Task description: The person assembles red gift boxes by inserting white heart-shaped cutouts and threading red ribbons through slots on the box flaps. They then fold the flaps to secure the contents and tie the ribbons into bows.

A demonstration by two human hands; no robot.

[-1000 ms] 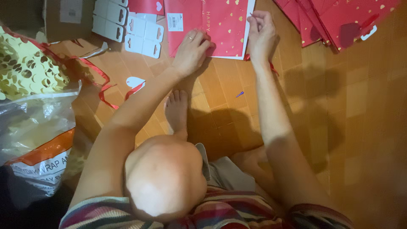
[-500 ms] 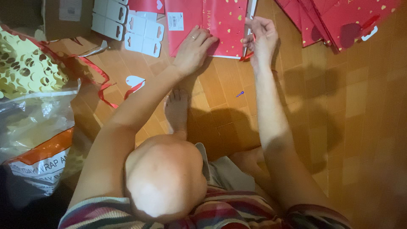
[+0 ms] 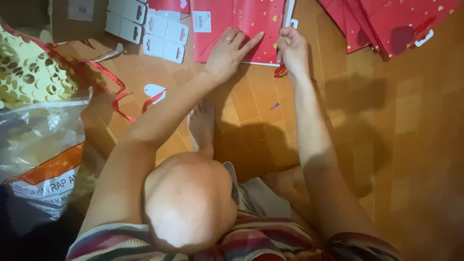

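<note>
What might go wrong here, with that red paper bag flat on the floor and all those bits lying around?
The left hand presses the flat red bag while the right hand pinches red ribbon at its edge; a hard tug might tear the paper. Loose ribbon trails across the wooden floor near the bare foot and could snag it. The light is dim, so small parts may be missed.

We see the red paper bag (image 3: 241, 29) cut off by the far edge | our left hand (image 3: 227, 50) covers part of its near half | the red strip (image 3: 280, 71) below our right hand (image 3: 291, 48) is perhaps a ribbon, too small to tell | the stack of red bags (image 3: 386, 24) far right runs past the edge | the plastic bag (image 3: 38, 145) is cut at left.
</note>
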